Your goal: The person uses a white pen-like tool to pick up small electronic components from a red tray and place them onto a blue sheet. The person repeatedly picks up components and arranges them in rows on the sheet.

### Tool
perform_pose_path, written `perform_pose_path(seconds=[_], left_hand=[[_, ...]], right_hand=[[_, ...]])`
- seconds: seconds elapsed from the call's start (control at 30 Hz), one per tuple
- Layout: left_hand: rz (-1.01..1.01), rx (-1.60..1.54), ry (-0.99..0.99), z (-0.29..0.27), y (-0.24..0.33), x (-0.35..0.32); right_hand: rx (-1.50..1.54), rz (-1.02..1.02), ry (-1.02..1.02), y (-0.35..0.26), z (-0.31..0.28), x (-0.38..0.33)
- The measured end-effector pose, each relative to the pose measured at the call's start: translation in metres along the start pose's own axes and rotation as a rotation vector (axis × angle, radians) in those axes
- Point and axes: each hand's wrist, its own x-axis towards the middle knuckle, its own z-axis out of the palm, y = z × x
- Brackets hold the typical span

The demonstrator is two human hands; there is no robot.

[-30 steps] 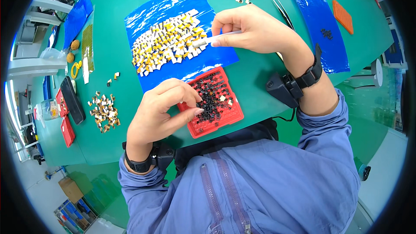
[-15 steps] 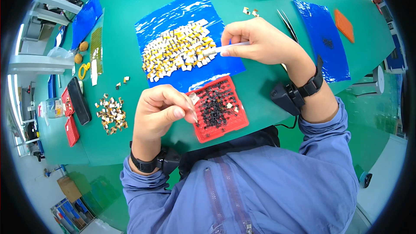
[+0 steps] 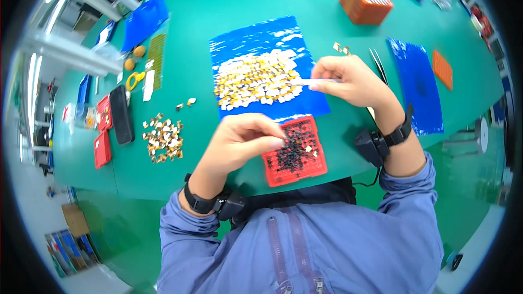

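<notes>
My right hand [image 3: 348, 79] holds a slim white pen-like tool [image 3: 321, 81]. The tool's tip is at the right edge of a dense spread of small white-and-yellow pieces [image 3: 256, 79], which lies on a shiny blue sheet [image 3: 239, 42]. My left hand [image 3: 242, 142] has thumb and forefinger pinched together over the left part of a red tray [image 3: 297, 178]; anything between the fingertips is too small or blurred to make out. Many tiny black parts [image 3: 291, 155] fill the tray, with a few pale pieces among them at the right.
Left of my left hand lies a loose heap of small pieces [image 3: 163, 139]. Beyond it are a black case [image 3: 121, 114], red trays [image 3: 102, 149] and yellow scissors [image 3: 134, 80]. Black tweezers [image 3: 378, 66], another blue sheet [image 3: 419, 87] and an orange stack [image 3: 366, 2] are on the right.
The whole view has shifted, so the table things appear lower and mostly further right. My left fingertips have moved from the tray's left edge inward over it. The tool stays at the pile's right edge.
</notes>
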Motion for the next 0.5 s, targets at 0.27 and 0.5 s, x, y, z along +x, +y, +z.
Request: perform_pose_path(seconds=[0.27, 0.5], left_hand=[[0.136, 0.571, 0.063, -0.012, 0.012, -0.008], [0.081, 1.274, 0.573, -0.106, 0.039, -0.060]], right_hand=[[0.133, 0.134, 0.005, -0.004, 0.002, 0.001], [0.089, 0.139, 0.002, -0.010, 0.000, -0.002]])
